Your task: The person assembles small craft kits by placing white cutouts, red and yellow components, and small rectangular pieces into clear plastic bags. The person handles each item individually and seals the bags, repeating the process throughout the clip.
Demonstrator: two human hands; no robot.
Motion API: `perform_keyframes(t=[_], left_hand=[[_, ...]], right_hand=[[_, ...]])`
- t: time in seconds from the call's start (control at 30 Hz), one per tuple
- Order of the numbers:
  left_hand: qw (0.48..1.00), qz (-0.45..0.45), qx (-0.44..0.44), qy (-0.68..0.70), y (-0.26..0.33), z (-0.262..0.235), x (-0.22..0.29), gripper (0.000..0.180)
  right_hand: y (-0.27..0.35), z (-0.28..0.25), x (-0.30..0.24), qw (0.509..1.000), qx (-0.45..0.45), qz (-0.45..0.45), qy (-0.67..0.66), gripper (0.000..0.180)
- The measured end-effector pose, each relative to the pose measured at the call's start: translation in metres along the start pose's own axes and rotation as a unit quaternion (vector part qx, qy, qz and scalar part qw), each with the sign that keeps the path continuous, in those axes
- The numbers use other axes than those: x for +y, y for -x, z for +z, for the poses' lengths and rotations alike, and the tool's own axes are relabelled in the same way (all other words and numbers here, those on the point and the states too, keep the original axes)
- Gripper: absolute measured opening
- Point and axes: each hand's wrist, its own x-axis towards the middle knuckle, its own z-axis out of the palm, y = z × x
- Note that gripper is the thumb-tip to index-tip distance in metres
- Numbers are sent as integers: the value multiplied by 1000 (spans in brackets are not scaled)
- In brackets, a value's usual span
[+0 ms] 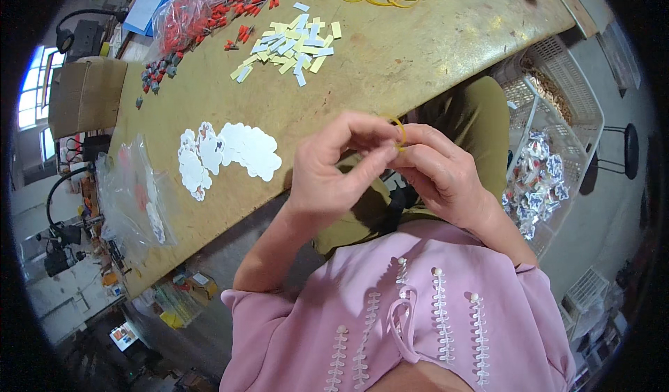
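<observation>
Noted white cut-outs (247, 148) on table (390, 50), left of left hand (334, 158). With left, pinching yellow band (404, 133) between thumb and fingers. With right hand (442, 176), curled, touching band at fingertips; cannot tell whether pinching. Farther right, noted crate (585, 113).

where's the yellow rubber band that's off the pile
In the head view, the yellow rubber band is right of centre, where the left hand and right hand meet over the lap.

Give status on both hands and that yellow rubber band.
Left hand and right hand together, pinching rubber band. Band partly hidden between them. White cutouts on table, apart from both hands.
</observation>
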Motion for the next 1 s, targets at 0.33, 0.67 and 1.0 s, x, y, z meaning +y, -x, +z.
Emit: perform_keyframes(t=[0.33,0.67,1.0], left_hand=[[867,204,-40,-453,16,-17,1,28],[829,131,-186,-511,15,-29,4,24],[873,133,-133,-449,18,-29,6,40]], right_hand=[[3,8,-4,1000,-22,-7,-18,21],[3,21,-11,998,-43,-35,-32,20],[-3,8,-8,999,-39,-25,-8,24]])
